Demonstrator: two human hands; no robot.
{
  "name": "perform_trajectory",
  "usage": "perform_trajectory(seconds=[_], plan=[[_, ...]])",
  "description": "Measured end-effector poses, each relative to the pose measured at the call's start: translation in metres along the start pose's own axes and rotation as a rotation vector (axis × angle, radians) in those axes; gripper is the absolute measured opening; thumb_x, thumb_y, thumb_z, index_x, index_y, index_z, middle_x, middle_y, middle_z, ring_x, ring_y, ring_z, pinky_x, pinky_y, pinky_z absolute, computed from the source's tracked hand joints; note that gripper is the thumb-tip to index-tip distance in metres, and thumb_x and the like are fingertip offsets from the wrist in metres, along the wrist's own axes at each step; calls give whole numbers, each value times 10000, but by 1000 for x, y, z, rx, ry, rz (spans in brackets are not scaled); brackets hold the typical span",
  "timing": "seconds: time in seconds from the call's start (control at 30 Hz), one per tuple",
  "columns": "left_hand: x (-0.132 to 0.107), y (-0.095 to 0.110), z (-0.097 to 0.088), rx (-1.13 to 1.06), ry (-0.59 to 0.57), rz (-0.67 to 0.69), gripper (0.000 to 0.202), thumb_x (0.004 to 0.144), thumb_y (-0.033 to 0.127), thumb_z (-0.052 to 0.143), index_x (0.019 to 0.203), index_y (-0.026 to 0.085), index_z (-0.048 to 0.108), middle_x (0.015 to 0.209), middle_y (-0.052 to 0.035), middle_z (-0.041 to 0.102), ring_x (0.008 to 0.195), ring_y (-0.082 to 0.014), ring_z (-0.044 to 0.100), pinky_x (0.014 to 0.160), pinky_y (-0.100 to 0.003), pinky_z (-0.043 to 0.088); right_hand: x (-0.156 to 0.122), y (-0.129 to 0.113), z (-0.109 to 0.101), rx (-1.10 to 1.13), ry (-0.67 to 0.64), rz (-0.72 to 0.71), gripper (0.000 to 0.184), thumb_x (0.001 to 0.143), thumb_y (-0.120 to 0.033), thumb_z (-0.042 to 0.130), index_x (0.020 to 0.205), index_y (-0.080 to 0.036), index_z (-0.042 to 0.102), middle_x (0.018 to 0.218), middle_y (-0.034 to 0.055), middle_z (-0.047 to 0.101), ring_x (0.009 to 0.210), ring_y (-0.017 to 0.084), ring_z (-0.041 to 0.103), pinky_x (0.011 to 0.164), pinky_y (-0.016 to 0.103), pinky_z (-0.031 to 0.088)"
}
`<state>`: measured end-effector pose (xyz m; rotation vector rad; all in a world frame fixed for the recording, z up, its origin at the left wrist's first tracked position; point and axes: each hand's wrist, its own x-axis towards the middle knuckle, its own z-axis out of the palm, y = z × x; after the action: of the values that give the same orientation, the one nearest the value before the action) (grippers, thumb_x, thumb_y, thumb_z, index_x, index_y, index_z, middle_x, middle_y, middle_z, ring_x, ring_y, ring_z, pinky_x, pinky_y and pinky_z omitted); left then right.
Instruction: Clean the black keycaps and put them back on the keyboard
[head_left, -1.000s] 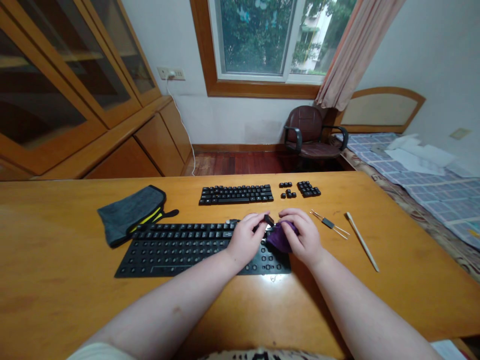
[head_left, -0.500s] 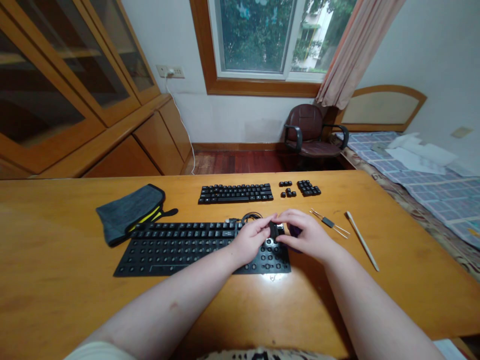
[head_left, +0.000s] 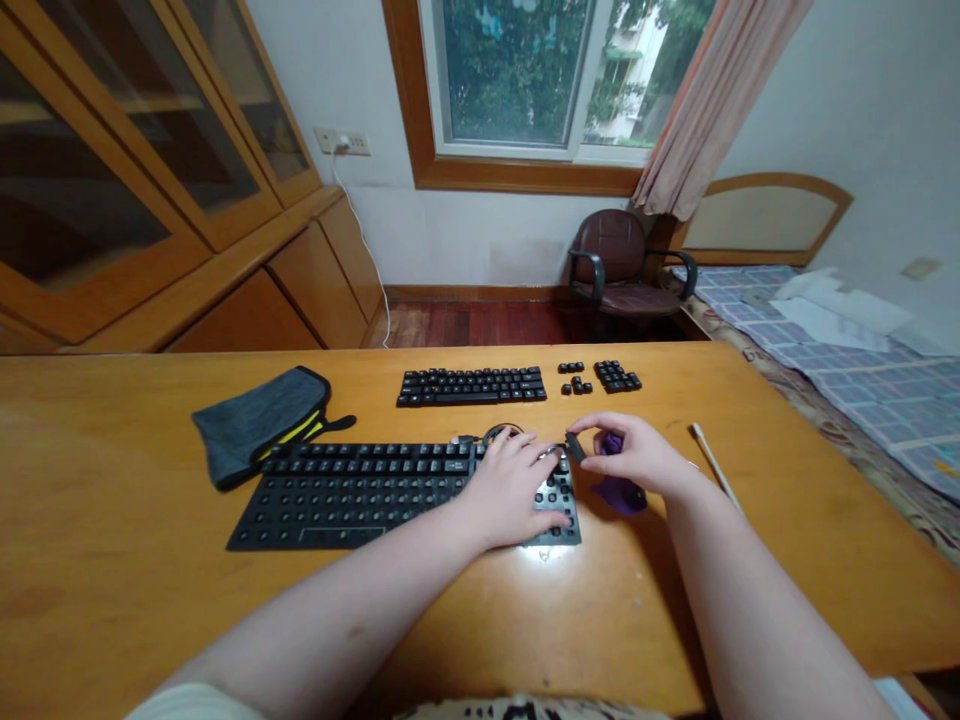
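Observation:
A black keyboard [head_left: 337, 510] lies on the desk with most of its keycaps off; a row of caps remains along its far side. My left hand [head_left: 514, 490] rests palm-down over its right end, fingers spread, covering part of the number pad. Just right of that end, my right hand [head_left: 626, 455] pinches a small oblong black piece [head_left: 575, 448] between thumb and finger; its exact kind is unclear. A purple cloth [head_left: 621, 495] hangs beneath the right hand, partly tucked among its fingers. Behind the left hand, a coiled cable [head_left: 501, 433] shows.
Loose keycaps [head_left: 471, 387] stand in rows farther back, with number-pad caps [head_left: 617, 376] to their right. A grey cloth pouch [head_left: 262, 420] lies left, touching the keyboard. Right of my right hand is a white stick-like brush [head_left: 716, 462], partly hidden by my arm.
My hands have moved apart. The left has flattened onto the keyboard; the right has shifted right with the black piece, showing more purple cloth and covering the wire puller.

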<state>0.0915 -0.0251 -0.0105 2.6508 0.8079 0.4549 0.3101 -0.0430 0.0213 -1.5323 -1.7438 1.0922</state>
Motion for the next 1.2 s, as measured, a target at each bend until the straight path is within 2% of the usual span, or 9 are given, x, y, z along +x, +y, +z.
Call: perform_trajectory(seconds=[0.1,0.23,0.3,0.4,0.53,0.67,0.8,1.03,1.2], plan=[[-3,3,6,90,-115,46,1030,560,714,550,1358,128,267,1394,-157,343,1294,-352,227,1050,-563,42,2,5,-1,185,-26,20,412,621,-257,693,1009,-154,597,543,-64,461,480,86,432,469,216,351],[-5,3,13,175,-166,39,1123,552,698,562,1387,78,136,1442,-187,224,1334,-342,130,1052,-552,5,1,8,-3,254,5,1,411,607,-269,700,987,-147,605,546,-57,458,471,84,426,446,212,341],[-4,0,15,196,-161,13,1135,557,691,564,1389,66,110,1452,-195,187,1343,-330,104,1060,-530,12,1,8,-4,181,1,7,401,615,-259,690,990,-148,605,551,-56,460,481,87,432,454,213,348],[-2,-6,17,201,-138,-18,1145,555,703,554,1386,49,115,1452,-209,170,1347,-321,103,1069,-502,20,2,9,-2,-49,-31,34,357,620,-213,666,971,-172,615,551,-62,470,493,92,442,479,217,362],[0,-11,19,192,-110,-32,1144,546,711,554,1383,53,135,1448,-200,195,1344,-315,120,1076,-481,27,7,13,2,-243,-79,21,345,579,-214,693,918,-196,631,659,-37,572,555,108,489,541,240,407],[0,-11,20,196,-106,-34,1125,558,705,546,1381,56,140,1447,-200,198,1344,-316,121,1077,-478,25,10,18,5,-303,-97,33,344,582,-249,706,916,-211,637,763,-19,638,582,114,519,584,255,432],[0,-10,20,184,-93,-26,1117,561,709,537,1378,51,152,1444,-205,204,1342,-323,130,1077,-482,23,8,17,6,-388,-96,32,341,577,-270,714,908,-217,652,784,-9,660,604,132,547,601,264,440],[-1,-11,21,179,-81,-21,1117,563,703,546,1380,52,151,1446,-200,202,1342,-313,138,1079,-479,19,6,15,11,-479,-65,27,328,562,-227,713,886,-226,663,845,17,685,718,182,606,684,289,458],[-1,-10,20,182,-85,-23,1117,564,703,546,1380,52,147,1447,-201,199,1345,-314,124,1079,-477,23,5,9,14,-518,-60,39,312,567,-195,685,876,-223,656,838,20,682,710,181,602,656,278,455]])
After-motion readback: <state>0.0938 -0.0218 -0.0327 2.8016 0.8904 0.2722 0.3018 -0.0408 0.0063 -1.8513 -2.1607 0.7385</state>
